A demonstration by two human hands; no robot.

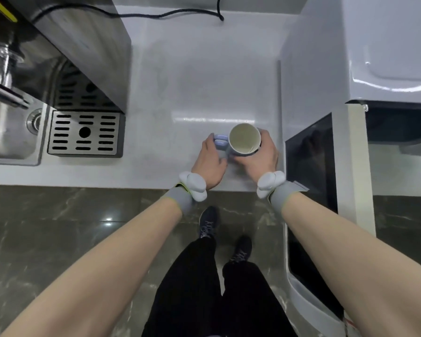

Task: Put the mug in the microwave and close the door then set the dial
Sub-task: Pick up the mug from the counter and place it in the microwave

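Mug (244, 139) stood upright on the pale tabletop (192, 93), near its front edge and just left of the microwave (384, 57), seen from straight above so its pale inside showed. The left hand (210, 161) curled round the lilac handle (219, 140) on the mug's left side, fingers hooked over it. The right hand (260, 154) wrapped the mug's body from the right, fingers closed against its wall. Both wrists wore grey bands with white pods on top. The microwave's door (310, 190) hung open toward the viewer, its dark glass panel facing left beside the right forearm. The dial could not be made out. To the left sat a steel sink (7, 132) with a tap (7, 79), and beside it a slotted metal tray (84, 133) under a dark machine (83, 45). A black cable (156, 14) trailed along the back of the tabletop. Below lay a dark marbled floor (58, 227), with black trousers and dark shoes (208, 222).
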